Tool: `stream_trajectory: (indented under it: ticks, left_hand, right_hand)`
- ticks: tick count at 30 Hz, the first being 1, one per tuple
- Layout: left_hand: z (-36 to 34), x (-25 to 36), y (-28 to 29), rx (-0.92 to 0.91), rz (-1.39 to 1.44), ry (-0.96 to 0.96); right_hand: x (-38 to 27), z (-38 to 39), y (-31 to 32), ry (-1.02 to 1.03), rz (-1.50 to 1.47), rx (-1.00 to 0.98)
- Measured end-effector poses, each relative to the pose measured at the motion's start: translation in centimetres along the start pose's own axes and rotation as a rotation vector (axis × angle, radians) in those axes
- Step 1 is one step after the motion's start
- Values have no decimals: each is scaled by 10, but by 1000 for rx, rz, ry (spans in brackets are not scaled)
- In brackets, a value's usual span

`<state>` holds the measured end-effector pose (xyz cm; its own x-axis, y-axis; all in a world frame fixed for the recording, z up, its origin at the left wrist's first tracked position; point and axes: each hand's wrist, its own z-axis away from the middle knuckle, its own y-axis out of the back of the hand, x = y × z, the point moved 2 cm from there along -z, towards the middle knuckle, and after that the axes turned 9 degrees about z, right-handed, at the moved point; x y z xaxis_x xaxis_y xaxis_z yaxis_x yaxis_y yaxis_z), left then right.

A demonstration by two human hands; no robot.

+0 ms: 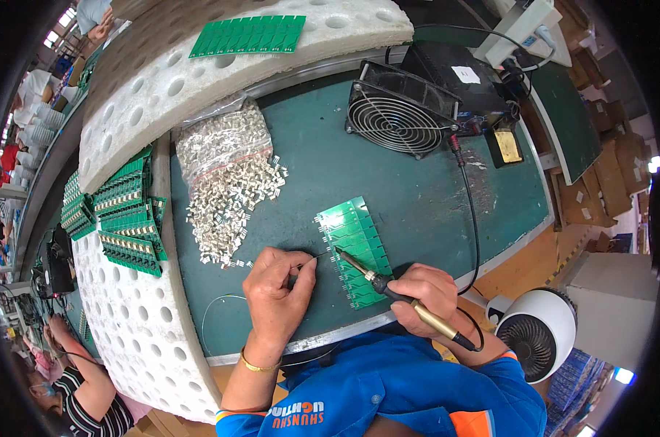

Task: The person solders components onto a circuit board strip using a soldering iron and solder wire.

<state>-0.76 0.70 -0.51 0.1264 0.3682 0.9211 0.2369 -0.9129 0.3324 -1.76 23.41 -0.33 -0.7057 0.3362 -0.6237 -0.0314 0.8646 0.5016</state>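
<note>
A green circuit board panel (355, 251) with several scored sections lies on the green work mat in front of me. My right hand (426, 297) is wrapped round a soldering iron (406, 298), whose tip rests at or just over the panel's left part. Pinched between the thumb and fingers of my left hand (277, 288) is a thin solder wire (325, 253), its end reaching to the iron's tip. Whether the tip touches a pad is too small to tell. A loose length of the wire curls on the mat left of that hand.
A bag of small white connectors (228, 142) spills a pile (231, 207) at the left. Foam slabs (137, 320) hold stacked boards (129, 211) and another panel (248, 36). A black fan (395, 120), soldering station (461, 87) and yellow sponge (507, 146) stand at back right.
</note>
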Motion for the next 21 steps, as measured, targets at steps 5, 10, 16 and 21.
stream_trajectory:
  ticks: [5, 10, 16, 21]
  left_hand:
    - [0, 0, 0, -1, 1, -1]
    - [1, 0, 0, -13, 4, 9]
    - [1, 1, -1, -3, -13, -28]
    - [1, -1, 0, -1, -28, -57]
  right_hand:
    - [-2, 4, 0, 29, 50, -45]
    - [-7, 5, 0, 55, 96, -75]
    - [-14, 5, -1, 36, 133, -95]
    - [-17, 5, -2, 18, 142, -83]
